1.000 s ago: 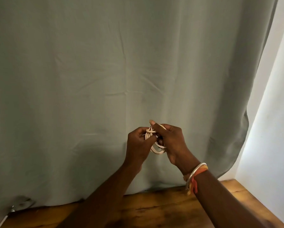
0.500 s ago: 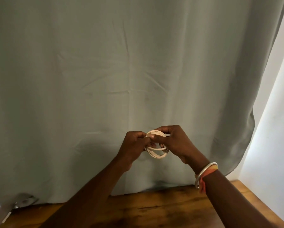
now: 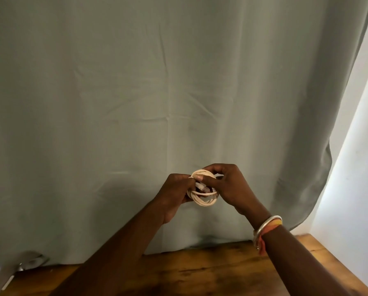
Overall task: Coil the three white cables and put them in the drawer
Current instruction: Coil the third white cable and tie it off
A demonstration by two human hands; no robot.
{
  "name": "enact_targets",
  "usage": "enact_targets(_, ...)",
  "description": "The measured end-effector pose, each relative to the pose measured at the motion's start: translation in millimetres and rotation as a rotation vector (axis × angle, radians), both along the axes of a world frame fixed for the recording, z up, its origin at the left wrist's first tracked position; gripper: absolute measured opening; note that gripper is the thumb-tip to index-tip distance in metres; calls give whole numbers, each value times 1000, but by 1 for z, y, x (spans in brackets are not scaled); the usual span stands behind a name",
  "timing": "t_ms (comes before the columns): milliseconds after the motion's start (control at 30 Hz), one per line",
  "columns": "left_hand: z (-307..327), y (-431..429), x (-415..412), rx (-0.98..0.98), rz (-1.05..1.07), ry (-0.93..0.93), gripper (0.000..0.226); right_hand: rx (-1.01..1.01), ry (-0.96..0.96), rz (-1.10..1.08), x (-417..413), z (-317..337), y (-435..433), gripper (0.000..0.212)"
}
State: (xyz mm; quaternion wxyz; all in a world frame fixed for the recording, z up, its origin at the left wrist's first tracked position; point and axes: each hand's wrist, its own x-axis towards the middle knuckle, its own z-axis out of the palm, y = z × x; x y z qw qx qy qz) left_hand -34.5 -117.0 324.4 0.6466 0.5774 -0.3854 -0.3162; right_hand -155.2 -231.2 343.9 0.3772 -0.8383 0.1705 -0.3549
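Here, coiled white cable (image 3: 204,201) held in mid-air, just below frame centre, above brown wooden tabletop (image 3: 210,272). Coil gripped at 9 o'clock side by left hand (image 3: 174,195), fingers curled round loops. Top of coil pinched at 1 o'clock by right hand (image 3: 230,186), thumb and fingertips closed on strands. Silver bangle (image 3: 264,226) and orange thread band worn on right wrist at 4 o'clock. Grey-green fabric curtain (image 3: 157,92) hung behind; white wall (image 3: 353,167) seen at 3 o'clock.
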Motion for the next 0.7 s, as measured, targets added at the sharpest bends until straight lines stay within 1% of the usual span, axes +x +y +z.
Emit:
enact_targets(100, 1, -1, -2, 15, -78, 140, 23, 41, -7, 12, -1, 0, 0, 22)
enact_targets(167, 2, 1, -3, 20, -177, 202, 18, 81, -21, 27, -4, 1, 0, 21)
enact_targets(200, 2, 2, -3, 23, -226, 185, 16, 97, -28, 37, -5, 1, 1, 20)
enact_targets(267, -1, 2, -2, 15, -253, 113, 28, 113, -35, 45, -6, 0, 3, 19)
enact_targets(333, -3, 0, -6, -9, -155, 17, 31, 152, -44, 47, -6, 0, 6, 19)
enact_targets(367, -4, -1, -8, -26, -78, -85, 29, 183, -54, 51, -7, 0, 6, 19)
enact_targets(433, -7, -3, -11, -53, 142, -375, 27, 225, -85, 36, -7, 0, 6, 18)
enact_targets(467, -10, -4, -12, -85, 275, -491, 33, 238, -105, 18, -7, 0, 7, 19)
enact_targets(500, -11, -3, -14, -133, 387, -560, 42, 254, -125, -5, -7, -1, 8, 19)
enact_targets(533, -13, -2, -15, -190, 472, -630, 50, 272, -141, -25, -6, -2, 10, 20)
enact_targets(567, -16, -2, -14, -250, 541, -764, 51, 289, -151, -41, -5, -3, 12, 20)
enact_targets(600, -19, -3, -14, -304, 598, -961, 45, 298, -156, -55, -3, -4, 13, 19)
enact_targets(667, -28, -4, -13, -423, 689, -1358, 22, 294, -148, -87, -2, -5, 15, 18)
enact_targets(700, -31, -4, -11, -465, 707, -1486, 16, 293, -143, -100, -2, -5, 16, 18)
